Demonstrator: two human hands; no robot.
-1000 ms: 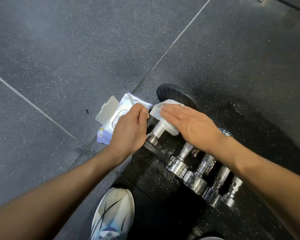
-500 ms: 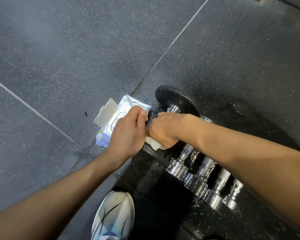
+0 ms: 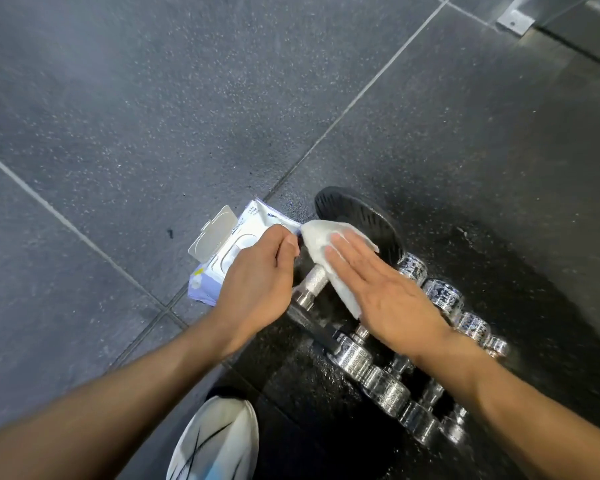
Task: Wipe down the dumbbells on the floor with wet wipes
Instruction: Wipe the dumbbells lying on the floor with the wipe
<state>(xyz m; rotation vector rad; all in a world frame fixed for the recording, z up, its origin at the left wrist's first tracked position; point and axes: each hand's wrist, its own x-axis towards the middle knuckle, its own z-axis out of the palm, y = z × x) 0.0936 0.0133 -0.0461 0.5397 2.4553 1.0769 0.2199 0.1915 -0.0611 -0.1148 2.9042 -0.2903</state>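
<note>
A dumbbell with a knurled steel handle (image 3: 312,284) and black end plates (image 3: 361,216) lies on the dark rubber floor. A white wet wipe (image 3: 326,244) is draped over the handle. My right hand (image 3: 388,299) lies flat on the wipe, fingers straight, pressing it onto the handle. My left hand (image 3: 257,282) is curled over the dumbbell's near plate and holds it steady; its fingertips are hidden.
An open pack of wet wipes (image 3: 219,268), lid flipped up, lies just left of my left hand. A row of several small chrome dumbbells (image 3: 378,372) sits under my right forearm. My white shoe (image 3: 219,441) is below. A metal bracket (image 3: 513,19) is at the far top right.
My right hand, curled round the wipe at the handle's near end half a second ago, has slid up the handle and flattened out. My left hand has stayed in place.
</note>
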